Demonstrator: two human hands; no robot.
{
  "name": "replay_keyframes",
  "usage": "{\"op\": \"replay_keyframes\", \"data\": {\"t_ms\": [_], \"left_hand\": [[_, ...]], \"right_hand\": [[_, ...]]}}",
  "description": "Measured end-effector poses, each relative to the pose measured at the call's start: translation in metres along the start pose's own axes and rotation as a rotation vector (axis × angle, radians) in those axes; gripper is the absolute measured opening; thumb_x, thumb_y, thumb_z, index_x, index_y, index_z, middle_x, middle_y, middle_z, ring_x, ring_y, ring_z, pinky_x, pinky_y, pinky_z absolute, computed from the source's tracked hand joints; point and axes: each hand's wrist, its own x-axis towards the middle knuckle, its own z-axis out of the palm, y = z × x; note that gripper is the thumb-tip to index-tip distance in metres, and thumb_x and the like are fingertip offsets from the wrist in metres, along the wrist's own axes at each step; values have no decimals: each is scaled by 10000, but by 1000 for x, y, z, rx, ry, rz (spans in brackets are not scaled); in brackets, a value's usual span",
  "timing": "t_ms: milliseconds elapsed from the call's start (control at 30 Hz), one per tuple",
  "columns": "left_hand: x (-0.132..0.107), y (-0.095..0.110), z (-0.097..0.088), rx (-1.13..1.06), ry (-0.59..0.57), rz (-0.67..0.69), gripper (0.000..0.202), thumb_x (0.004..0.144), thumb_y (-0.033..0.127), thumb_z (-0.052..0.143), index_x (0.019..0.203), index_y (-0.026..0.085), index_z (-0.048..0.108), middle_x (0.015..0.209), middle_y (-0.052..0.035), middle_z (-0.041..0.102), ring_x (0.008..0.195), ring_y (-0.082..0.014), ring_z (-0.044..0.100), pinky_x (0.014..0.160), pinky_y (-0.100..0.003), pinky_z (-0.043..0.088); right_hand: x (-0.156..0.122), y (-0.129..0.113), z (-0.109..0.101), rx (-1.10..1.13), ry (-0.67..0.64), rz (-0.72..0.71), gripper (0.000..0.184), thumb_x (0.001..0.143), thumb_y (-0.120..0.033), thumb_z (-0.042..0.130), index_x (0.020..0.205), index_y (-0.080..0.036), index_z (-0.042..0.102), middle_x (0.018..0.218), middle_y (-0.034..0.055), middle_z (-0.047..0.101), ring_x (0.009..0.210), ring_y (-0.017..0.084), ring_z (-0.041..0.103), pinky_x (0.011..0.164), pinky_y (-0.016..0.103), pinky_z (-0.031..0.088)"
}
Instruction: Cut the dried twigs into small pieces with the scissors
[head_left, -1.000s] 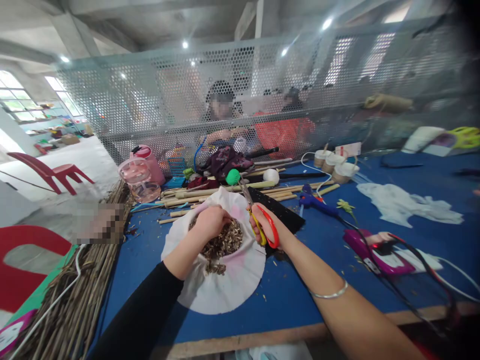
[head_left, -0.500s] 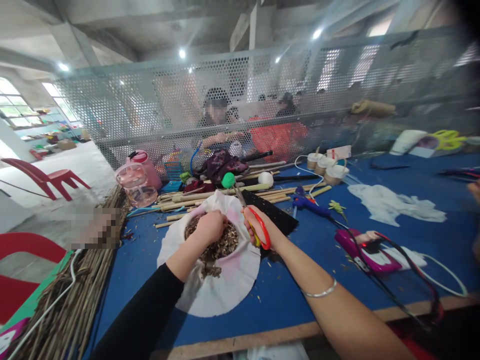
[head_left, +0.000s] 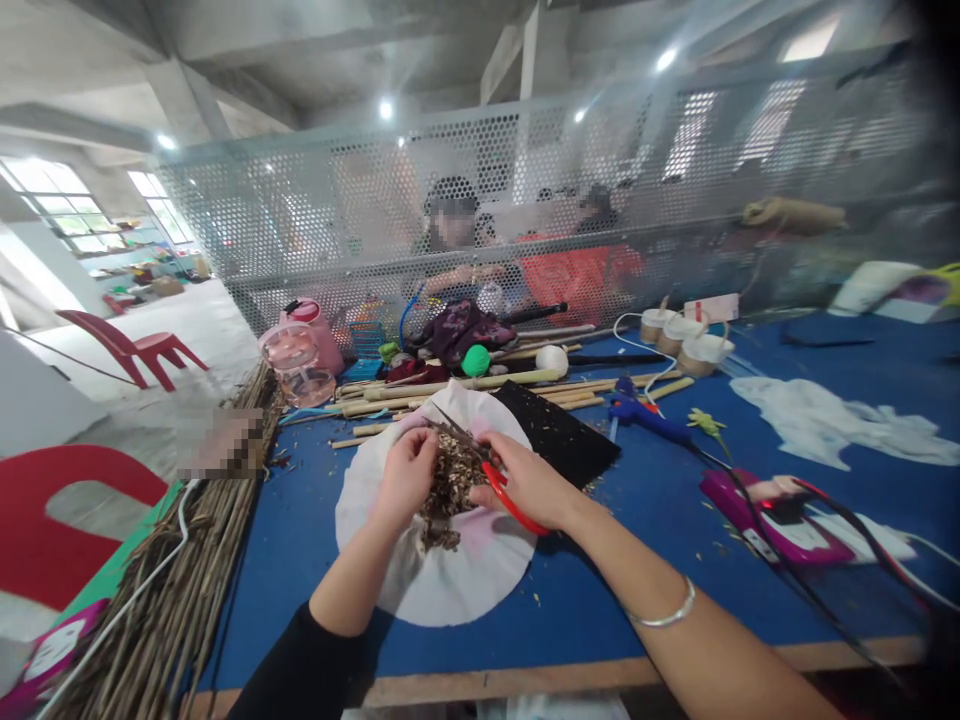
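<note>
Snipping, by the look of it, at a heap of dried plant scraps (head_left: 450, 490) piled on the middle of a round white sheet (head_left: 450, 590) near the front edge of the blue counter (head_left: 600, 590). Gripped in the right hand (head_left: 529, 485): red-handled scissors (head_left: 491, 472), fingers closed through the loops, blades laid leftward across the top of the heap, how far parted unclear. Pressed against the heap's left side, the left hand (head_left: 409, 475), fingers curled in toward the blades; pinching a stem or only steadying the scraps, impossible to tell. Judged mid-cut, with plenty chopped already. Calling next for a firm close of the blades, left fingertips held clear of the edges, cut bits dropping onto the sheet. Touching the sheet's far right rim, a black mat (head_left: 559, 435); beyond, bamboo canes (head_left: 465, 385) and a blue glue gun (head_left: 649, 418). Off to the left, a bundle of thin sticks (head_left: 187, 570); farther back, a perforated metal screen (head_left: 525, 200) with other people behind.
</note>
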Motion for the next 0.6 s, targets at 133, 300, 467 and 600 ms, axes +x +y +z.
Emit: {"op": "replay_keyframes", "data": {"t_ms": [133,300,467,600], "left_hand": [[-8,-2,6,-275,-92,-102,232,843,382,396,745,206,512,597,19,552,447,-88,481,427,-210,386],[-12,-7,9,-378,-98,-90,183,825,349,453,824,201,560,677,-18,610,572,-119,578,504,-226,477],[-15,-6,8,-454,-123,-124,165,814,322,482,816,187,578,658,-13,611,555,-111,581,546,-237,510],[-17,-3,6,-457,-117,-127,153,816,305,485,803,182,575,693,-19,626,554,-99,578,557,-226,517]], "right_hand": [[0,-4,8,-55,21,-78,723,623,-496,704,1216,-167,454,1189,142,523,1069,265,500,913,406,390],[1,-7,13,-59,26,-143,769,594,-521,721,1227,-172,460,1148,142,535,1069,280,498,930,433,383],[0,-10,15,-60,17,-122,757,587,-531,722,1215,-183,481,1118,137,551,1044,290,515,895,419,404],[0,-5,18,-8,8,-122,776,568,-530,733,1220,-197,479,1146,119,562,1030,277,537,877,387,420]]}}
